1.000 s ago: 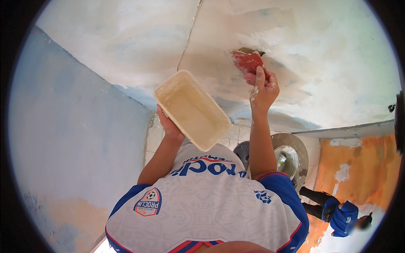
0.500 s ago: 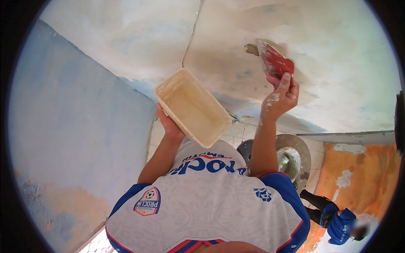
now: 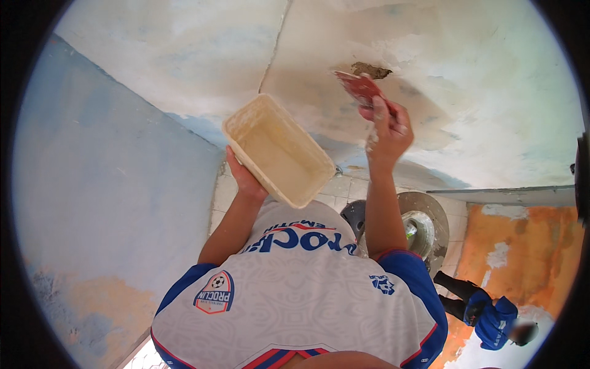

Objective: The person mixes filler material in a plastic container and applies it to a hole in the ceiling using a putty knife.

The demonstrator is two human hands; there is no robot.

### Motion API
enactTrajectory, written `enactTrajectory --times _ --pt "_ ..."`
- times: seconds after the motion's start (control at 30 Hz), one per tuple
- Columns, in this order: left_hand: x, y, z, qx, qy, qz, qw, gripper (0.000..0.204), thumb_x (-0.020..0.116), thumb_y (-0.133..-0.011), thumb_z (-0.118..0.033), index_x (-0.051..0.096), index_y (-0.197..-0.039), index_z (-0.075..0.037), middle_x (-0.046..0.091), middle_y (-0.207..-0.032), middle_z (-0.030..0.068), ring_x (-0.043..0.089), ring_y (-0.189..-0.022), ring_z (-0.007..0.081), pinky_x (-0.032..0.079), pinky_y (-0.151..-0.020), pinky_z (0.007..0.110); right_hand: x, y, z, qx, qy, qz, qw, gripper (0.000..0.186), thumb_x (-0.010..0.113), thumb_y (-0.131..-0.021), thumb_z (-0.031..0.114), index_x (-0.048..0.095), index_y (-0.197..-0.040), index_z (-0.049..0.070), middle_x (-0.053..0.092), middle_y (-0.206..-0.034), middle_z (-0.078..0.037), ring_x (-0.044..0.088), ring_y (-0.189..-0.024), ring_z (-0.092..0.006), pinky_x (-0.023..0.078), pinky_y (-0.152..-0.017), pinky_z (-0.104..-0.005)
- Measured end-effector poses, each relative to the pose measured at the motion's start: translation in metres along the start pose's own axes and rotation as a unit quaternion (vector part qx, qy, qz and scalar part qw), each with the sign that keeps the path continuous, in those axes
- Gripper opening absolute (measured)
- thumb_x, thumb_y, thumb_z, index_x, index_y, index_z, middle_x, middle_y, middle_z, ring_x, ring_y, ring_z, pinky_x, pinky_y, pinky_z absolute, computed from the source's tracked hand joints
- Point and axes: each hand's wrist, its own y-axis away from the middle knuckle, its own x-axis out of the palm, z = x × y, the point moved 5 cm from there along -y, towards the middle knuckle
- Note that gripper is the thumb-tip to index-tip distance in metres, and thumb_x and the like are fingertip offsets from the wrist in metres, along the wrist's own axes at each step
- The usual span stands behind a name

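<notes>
My left hand (image 3: 244, 175) grips the lower left side of a cream rectangular plastic tub (image 3: 279, 154), tilted so that its inside shows. A pale coating lines the tub. In my right hand (image 3: 390, 132), spotted with white filler, is a red putty spreader (image 3: 359, 87), its blade pointing up and left. Just beyond the spreader, the pale wall (image 3: 430, 74) has a rough brown bare patch (image 3: 372, 70). Whether the blade touches the wall, I cannot tell.
A crack (image 3: 275, 55) runs down the pale wall. On the left stands a blue wall (image 3: 123, 184). Below my right forearm, a round grey basin (image 3: 439, 234) rests on the tiled floor (image 3: 344, 187). At lower right, a person in blue (image 3: 495, 320) is near an orange wall (image 3: 522, 246).
My right hand has moved left and slightly down with the spreader, off the bare patch, which now shows more fully. The tub has shifted slightly up and left in view.
</notes>
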Motion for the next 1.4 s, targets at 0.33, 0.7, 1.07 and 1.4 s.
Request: enactTrajectory --times 0.33,0.7,1.07,1.4 --pt "0.009 0.005 0.003 0.004 0.026 -0.005 1.000 0.072 0.027 -0.104 -0.065 0.039 -0.155 -0.015 0.050 -0.152 0.0081 0.051 -0.137 0.0290 0.046 -0.112 0.047 -0.009 0.003 0.023 -0.020 0.036 -0.015 0.999 0.019 0.072 -0.098 0.012 0.067 -0.104 -0.005 0.074 -0.086 -0.014 0.067 -0.061 -0.0119 0.055 -0.060 -0.0241" --pt "-0.011 0.007 0.014 -0.011 0.047 -0.023 0.999 0.075 0.026 -0.104 -0.068 0.036 -0.157 -0.017 0.047 -0.155 0.0087 0.048 -0.140 0.0309 0.043 -0.115 0.048 -0.006 0.003 0.027 -0.026 0.109 0.020 0.994 0.017 0.073 -0.097 0.011 0.069 -0.103 -0.004 0.074 -0.082 -0.009 0.073 -0.071 -0.0148 0.053 -0.066 -0.0213" --pt "-0.013 0.018 0.013 -0.003 0.040 -0.049 0.998 0.076 0.026 -0.103 -0.069 0.037 -0.157 -0.017 0.046 -0.156 0.0081 0.048 -0.140 0.0306 0.044 -0.114 0.048 -0.006 0.003 0.041 -0.151 0.169 0.004 0.974 0.010 0.071 -0.095 0.008 0.070 -0.097 -0.002 0.075 -0.080 -0.009 0.073 -0.070 -0.0132 0.055 -0.066 -0.0238" --pt "-0.018 0.017 0.014 -0.022 0.047 -0.029 0.998 0.077 0.027 -0.102 -0.071 0.037 -0.157 -0.018 0.047 -0.155 0.0080 0.048 -0.140 0.0299 0.044 -0.114 0.047 -0.039 -0.005 0.037 -0.134 0.001 -0.030 0.991 0.010 0.068 -0.098 0.007 0.067 -0.099 -0.003 0.076 -0.078 -0.010 0.071 -0.065 -0.0124 0.055 -0.061 -0.0242"
